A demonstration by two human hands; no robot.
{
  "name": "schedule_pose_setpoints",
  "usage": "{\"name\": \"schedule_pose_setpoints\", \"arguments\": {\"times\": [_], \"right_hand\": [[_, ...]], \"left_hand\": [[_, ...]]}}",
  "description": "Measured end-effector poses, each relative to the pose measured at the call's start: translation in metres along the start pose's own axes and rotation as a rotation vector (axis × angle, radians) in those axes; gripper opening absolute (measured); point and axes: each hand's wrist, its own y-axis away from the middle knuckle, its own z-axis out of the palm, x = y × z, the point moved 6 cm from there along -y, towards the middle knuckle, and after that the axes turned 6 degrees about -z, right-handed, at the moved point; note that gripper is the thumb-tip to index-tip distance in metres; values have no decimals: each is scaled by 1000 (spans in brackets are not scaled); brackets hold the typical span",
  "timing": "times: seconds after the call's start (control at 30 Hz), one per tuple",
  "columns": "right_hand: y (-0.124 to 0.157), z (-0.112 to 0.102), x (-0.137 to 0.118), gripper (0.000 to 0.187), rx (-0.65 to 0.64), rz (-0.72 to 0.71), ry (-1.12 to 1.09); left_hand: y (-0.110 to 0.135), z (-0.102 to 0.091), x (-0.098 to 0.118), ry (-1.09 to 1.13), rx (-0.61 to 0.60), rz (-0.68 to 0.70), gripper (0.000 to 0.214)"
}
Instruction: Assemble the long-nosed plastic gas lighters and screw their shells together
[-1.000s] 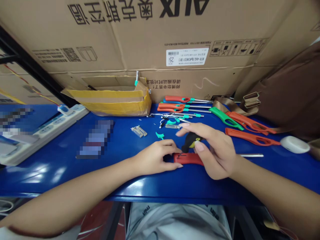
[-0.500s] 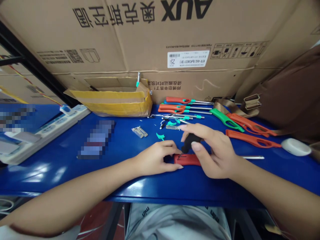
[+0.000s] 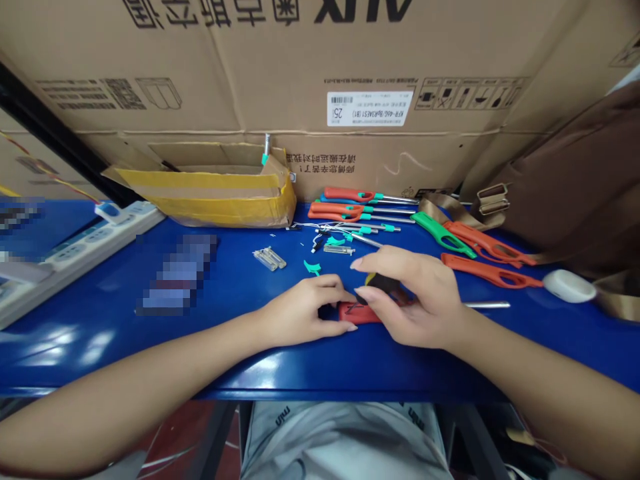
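My left hand [image 3: 300, 312] is closed on the end of a red long-nosed lighter [image 3: 364, 314], thumb along its near side and fingers at the far side. The lighter lies on the blue table, and its metal tube shows beyond my right wrist. In my right hand [image 3: 427, 300] is a short screwdriver [image 3: 384, 283] with a black and yellow handle, pinched between thumb and fingers. Its thin shaft slants down to the lighter's handle; the exact spot of the tip is hard to make out. A green plastic piece [image 3: 313, 268] lies just behind my left hand.
Behind my hands lie several assembled lighters [image 3: 333, 212], loose metal tubes, wires and clear fuel tanks [image 3: 270, 259]. Orange and green handle shells [image 3: 493, 272] and a white mouse [image 3: 570, 286] are at right. A taped carton [image 3: 210, 200], a blurred-out phone [image 3: 177, 273] and a power strip [image 3: 95, 250] stand left.
The view has shifted slightly, so things sit a little lower and further left. In my right hand the screwdriver has tilted, now showing its yellow end. My left hand keeps its grip on the lighter.
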Motion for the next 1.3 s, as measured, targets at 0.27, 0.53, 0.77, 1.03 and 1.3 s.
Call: {"name": "schedule_pose_setpoints", "arguments": {"times": [0.27, 0.53, 0.77, 1.03, 1.3], "right_hand": [[2, 5, 3, 51, -99, 73, -98], [-2, -1, -2, 29, -25, -2, -43], [-8, -2, -4, 29, -100, 42, -89], [-3, 0, -1, 35, -83, 37, -99], [-3, -1, -6, 19, -24, -12, 33]], "left_hand": [[0, 1, -1, 2, 9, 21, 26], [0, 1, 0, -7, 7, 13, 20], [-1, 1, 1, -2, 10, 10, 21], [-2, 2, 0, 2, 5, -19, 19], [-1, 3, -1, 9, 20, 1, 19]]}}
